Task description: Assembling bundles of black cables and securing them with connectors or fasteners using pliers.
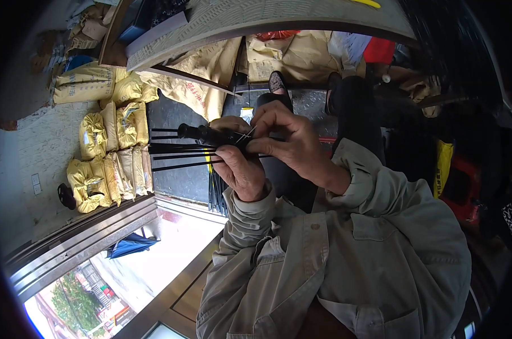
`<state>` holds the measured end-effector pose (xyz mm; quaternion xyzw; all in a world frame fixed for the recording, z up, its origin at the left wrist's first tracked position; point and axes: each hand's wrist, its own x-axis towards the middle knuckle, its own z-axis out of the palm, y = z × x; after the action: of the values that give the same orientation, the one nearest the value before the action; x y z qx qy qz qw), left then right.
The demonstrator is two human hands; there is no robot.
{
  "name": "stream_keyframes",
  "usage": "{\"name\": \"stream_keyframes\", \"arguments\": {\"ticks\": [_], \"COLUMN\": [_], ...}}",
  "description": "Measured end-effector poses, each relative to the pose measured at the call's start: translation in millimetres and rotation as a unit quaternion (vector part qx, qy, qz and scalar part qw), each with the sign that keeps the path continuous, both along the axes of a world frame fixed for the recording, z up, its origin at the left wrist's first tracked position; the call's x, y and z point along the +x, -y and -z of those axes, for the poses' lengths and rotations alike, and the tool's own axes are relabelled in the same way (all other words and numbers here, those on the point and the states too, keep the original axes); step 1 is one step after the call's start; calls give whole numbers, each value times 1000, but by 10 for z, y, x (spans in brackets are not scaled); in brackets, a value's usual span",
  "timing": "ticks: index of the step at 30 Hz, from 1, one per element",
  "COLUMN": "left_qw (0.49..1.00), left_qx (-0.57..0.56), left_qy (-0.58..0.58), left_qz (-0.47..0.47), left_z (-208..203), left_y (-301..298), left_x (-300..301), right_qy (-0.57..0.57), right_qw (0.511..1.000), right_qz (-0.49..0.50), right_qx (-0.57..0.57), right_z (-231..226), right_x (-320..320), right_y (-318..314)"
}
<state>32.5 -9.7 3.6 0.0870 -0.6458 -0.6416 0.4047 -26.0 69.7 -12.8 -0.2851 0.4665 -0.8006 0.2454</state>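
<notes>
In front of my body I hold what looks like a black umbrella frame (209, 135), with a dark knobbed hub and several thin black ribs (179, 151) pointing left. My left hand (243, 174) is wrapped round it from below, the thumb along the near side and the other fingers mostly behind. Just to the right, my right hand (294, 142) is closed in a pinch at the hub. Thin pale wire (245, 135) crosses the dark part at its fingertips. Where the wire ends is too small to make out.
Yellow packed bags (100, 133) are piled at the left by the wall. More black rods (216, 189) hang or stand below my left hand. A grey table (278, 20) runs across the far side, over brown paper sacks (298, 56). A blue umbrella (132, 245) shows outside the doorway.
</notes>
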Motion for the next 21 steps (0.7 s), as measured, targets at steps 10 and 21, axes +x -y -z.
{"name": "stream_keyframes", "arguments": {"ticks": [10,21], "left_qw": [1000,986], "left_qx": [-7,-151], "left_qy": [-27,2], "left_qz": [-12,75], "left_z": [-10,-163], "left_y": [-66,49], "left_x": [-33,-76], "right_qy": [175,204], "right_qw": [975,941], "right_qz": [-126,-256], "right_qx": [-44,-84], "right_z": [60,65], "right_x": [-79,-311], "right_y": [36,42]}}
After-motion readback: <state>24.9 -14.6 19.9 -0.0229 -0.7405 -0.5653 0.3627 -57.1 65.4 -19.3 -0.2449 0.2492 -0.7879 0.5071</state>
